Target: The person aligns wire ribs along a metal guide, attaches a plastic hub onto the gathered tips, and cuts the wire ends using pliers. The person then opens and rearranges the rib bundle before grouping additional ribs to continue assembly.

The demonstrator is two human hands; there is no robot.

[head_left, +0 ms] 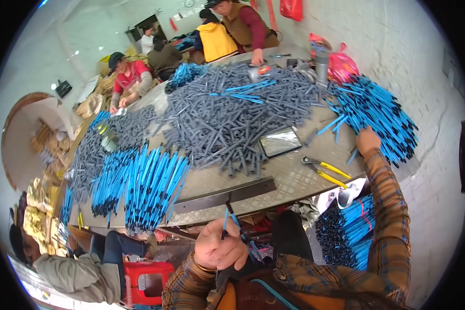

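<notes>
My left hand [220,247] is closed around a few thin blue rods [231,217] with dark ends, held low in front of me, off the table's near edge. Its fingers are curled in a fist, so the rods' middles are hidden. Out to the right, my right hand [368,140] touches the near edge of a big heap of blue rods with black ends [382,113]. Those fingers are bent inward, and what they pinch is hidden. Yellow-handled pliers [328,170] lie on the table left of the right hand.
Grey plastic tubes [217,113] are heaped mid-table beside a flat dark-framed device [280,142]. A metal strip [225,195] runs along the near edge. More blue rods [152,181] lie left; tied bundles [359,227] sit below right. A co-worker [82,274] sits at left; others work beyond.
</notes>
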